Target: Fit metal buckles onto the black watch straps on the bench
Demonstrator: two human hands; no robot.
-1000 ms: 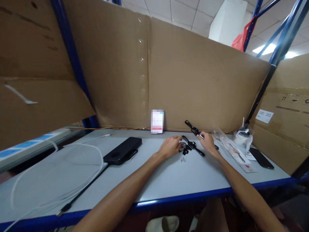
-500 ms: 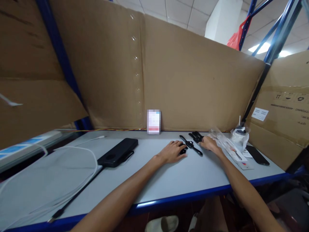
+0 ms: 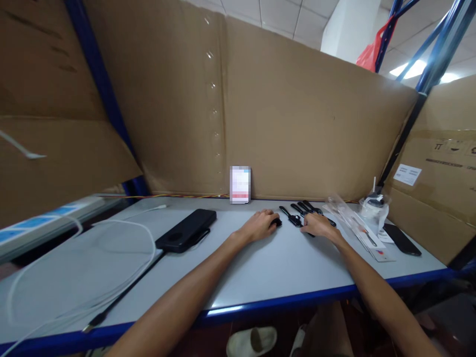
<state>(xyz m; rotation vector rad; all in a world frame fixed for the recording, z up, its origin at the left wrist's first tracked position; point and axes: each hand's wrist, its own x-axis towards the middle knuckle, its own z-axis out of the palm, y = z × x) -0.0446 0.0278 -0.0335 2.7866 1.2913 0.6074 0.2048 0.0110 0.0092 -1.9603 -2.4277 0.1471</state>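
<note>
My left hand (image 3: 259, 225) rests low over the table with its fingers curled around a small black thing (image 3: 276, 222). Most of that thing is hidden under the fingers. To its right, my right hand (image 3: 319, 224) is closed at the near end of a slim black strap-like item (image 3: 292, 216) with a wider middle, which looks like a wristwatch. Several similar black watch-like items (image 3: 303, 208) lie side by side just behind it, partly covered by my right hand.
Clear plastic packaging with a printed card (image 3: 366, 235), a wrapped cup (image 3: 373, 208) and a black phone (image 3: 401, 239) lie to the right. A lit screen (image 3: 240, 185) leans on the cardboard wall (image 3: 297, 124). On the left are a black power bank (image 3: 188, 229), white cable (image 3: 148, 238) and power strip (image 3: 48, 218).
My right hand has come left and nearer, from the back watch-like items to the closest one. My left hand has drawn slightly away from it with its black thing. The view has shifted a little.
</note>
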